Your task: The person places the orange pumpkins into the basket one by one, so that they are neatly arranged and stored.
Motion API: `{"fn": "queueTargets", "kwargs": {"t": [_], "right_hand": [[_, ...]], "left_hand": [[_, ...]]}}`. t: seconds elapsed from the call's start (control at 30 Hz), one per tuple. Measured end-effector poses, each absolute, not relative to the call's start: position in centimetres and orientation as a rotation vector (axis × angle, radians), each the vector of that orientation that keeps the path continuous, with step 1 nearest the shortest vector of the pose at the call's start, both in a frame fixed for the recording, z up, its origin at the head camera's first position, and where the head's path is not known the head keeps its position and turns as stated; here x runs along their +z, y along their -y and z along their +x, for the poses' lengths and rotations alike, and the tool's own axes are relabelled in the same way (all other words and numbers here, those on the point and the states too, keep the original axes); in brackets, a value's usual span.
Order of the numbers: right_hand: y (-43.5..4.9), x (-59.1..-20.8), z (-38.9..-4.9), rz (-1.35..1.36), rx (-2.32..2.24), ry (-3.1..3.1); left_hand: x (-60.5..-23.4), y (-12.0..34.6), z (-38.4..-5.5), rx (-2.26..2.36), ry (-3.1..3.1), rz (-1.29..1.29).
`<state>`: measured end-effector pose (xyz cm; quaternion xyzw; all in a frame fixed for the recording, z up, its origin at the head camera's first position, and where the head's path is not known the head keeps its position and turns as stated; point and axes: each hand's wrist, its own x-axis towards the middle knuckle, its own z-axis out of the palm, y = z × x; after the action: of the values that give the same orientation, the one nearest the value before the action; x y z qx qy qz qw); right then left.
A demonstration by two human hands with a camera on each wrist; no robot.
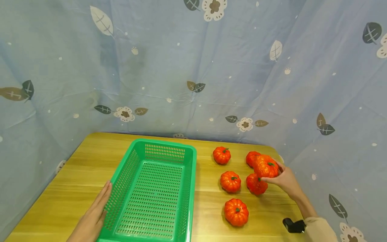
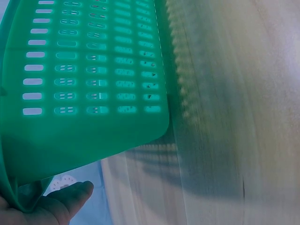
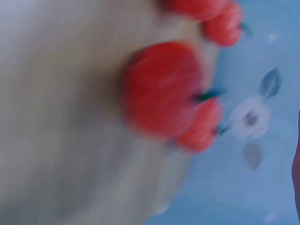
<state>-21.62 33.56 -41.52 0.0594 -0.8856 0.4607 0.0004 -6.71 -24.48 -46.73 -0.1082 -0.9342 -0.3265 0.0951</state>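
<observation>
My left hand (image 1: 93,213) lies along the outer left side of a green plastic basket (image 1: 151,142), its fingers straight against the rim. In the left wrist view, an extended digit of that hand (image 2: 63,204) shows beside the basket corner. With thumb and fingers around it, my right hand (image 1: 284,179) grips an orange-red toy pumpkin (image 1: 265,165) with a green stem. Partly behind it are a far pumpkin (image 1: 251,158) and a nearer pumpkin (image 1: 256,185). The right wrist view is blurred; its largest pumpkin (image 3: 161,89) cannot be matched surely to the held one.
Between basket and right hand, a column of pumpkins stands on the wooden table (image 1: 208,201): a back pumpkin (image 1: 222,155), a middle pumpkin (image 1: 230,182) and a front pumpkin (image 1: 236,212). A patterned blue curtain (image 1: 169,67) hangs behind. The right wrist carries a black device (image 1: 293,225).
</observation>
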Motion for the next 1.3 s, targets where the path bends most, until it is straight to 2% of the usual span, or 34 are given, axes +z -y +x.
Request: {"fn": "queueTargets", "kwargs": {"t": [0.23,0.6,1.03,1.3], "right_hand": [[-25.9,-38.0,-27.3,0.345,1.622,2.684],[-14.3,-35.9,-31.1,0.688,1.772,2.601],[-1.1,-32.7,-32.7,0.91,1.967,2.471],[4.5,-35.2,-32.2,0.906,2.053,2.547]], "left_hand": [[-46.5,24.3,-6.5,-1.028,2.808,-0.26],[-46.6,24.0,-6.4,-0.963,2.717,-0.309],[-46.6,23.8,-6.4,-0.963,2.733,-0.263],[-46.2,23.7,-6.3,-0.951,2.729,-0.249]]}}
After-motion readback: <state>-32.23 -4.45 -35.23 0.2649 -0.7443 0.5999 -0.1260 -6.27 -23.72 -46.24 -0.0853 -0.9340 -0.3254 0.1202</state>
